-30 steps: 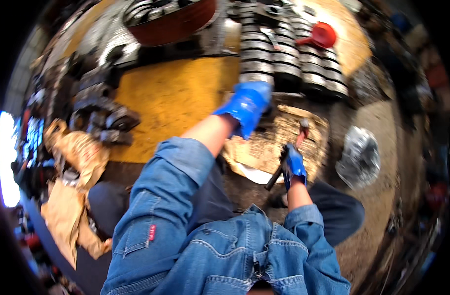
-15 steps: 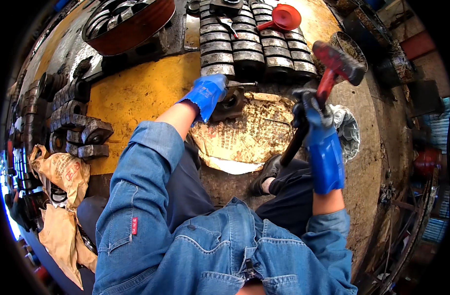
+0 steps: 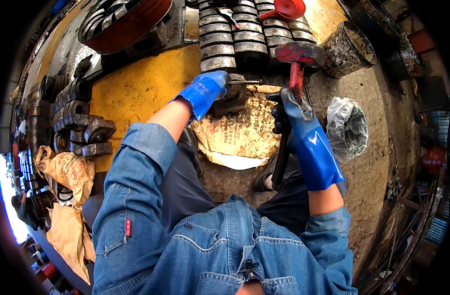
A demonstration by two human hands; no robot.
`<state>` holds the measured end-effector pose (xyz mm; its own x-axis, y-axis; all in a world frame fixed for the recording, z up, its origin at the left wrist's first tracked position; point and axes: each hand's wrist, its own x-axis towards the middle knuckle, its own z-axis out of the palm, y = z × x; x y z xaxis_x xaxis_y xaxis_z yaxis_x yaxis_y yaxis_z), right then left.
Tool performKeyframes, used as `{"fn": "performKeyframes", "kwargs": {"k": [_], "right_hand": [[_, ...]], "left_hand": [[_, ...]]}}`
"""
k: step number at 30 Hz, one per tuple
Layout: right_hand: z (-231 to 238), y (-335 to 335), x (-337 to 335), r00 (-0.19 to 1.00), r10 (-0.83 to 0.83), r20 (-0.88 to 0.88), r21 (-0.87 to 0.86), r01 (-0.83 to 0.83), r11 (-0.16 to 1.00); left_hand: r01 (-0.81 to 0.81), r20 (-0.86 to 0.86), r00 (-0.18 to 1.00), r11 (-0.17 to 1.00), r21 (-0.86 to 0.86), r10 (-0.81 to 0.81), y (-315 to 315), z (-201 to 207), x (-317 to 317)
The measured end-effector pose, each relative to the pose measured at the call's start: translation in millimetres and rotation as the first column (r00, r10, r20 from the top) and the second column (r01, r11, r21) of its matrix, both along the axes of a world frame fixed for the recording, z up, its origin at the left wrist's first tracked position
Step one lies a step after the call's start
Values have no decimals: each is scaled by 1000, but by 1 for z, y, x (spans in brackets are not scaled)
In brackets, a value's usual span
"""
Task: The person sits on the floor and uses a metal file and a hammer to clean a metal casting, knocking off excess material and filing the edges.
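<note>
My left hand [image 3: 208, 89], in a blue rubber glove, is closed around a thin metal rod [image 3: 248, 82] that juts out to its right. Just below that hand stands a dark, greasy metal block [image 3: 233, 102], partly covered by the glove; whether the rod touches it I cannot tell. My right hand [image 3: 296, 110], gloved in blue with dark, worn fingers, grips a hammer [image 3: 296, 73] by its handle. The hammer has a scuffed red head, raised in front of the stacked rings, and a black lower handle slanting toward my foot. A stained paper sack [image 3: 244, 129] lies flat beneath.
Ahead stand rows of stacked metal rings [image 3: 217, 49], with a red plastic scoop [image 3: 289, 9] on top. A grimy bucket [image 3: 340, 51] and a plastic-lined container [image 3: 335, 125] are at right. Metal blocks [image 3: 97, 132] and crumpled brown paper [image 3: 70, 174] lie left. A rusty drum [image 3: 129, 29] sits far left.
The right hand and hammer have swung left, bringing the hammer's head closer to the rod. My left hand keeps its hold on the rod, nearly in place. The view has shifted slightly.
</note>
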<state>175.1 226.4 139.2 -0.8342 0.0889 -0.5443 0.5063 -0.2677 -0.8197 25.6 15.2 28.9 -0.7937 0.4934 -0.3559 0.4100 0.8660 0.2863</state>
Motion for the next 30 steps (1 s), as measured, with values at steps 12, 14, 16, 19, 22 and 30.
{"fn": "performKeyframes", "kwargs": {"k": [12, 14, 16, 19, 22, 30], "right_hand": [[-41, -26, 10, 931, 357, 76, 174, -364, 915], [-27, -43, 12, 937, 350, -2, 239, -339, 910], [-32, -40, 12, 931, 363, 34, 311, -355, 882], [-75, -34, 15, 907, 396, 145, 254, -421, 871], [-65, -39, 14, 926, 359, 118, 287, -378, 880], [-67, -32, 16, 906, 413, 94, 354, -418, 836]], "left_hand": [[-3, -78, 997, 994, 113, 11, -14, -9, 20], [-20, -24, 999, 999, 50, 21, -20, -18, 15], [15, -21, 1000, 997, 73, -14, -9, -12, 13], [31, -43, 999, 991, 133, -26, -15, -5, 16], [44, -78, 997, 973, 227, -27, -24, 0, 24], [90, -127, 990, 959, 268, -57, -23, -22, 20]]}}
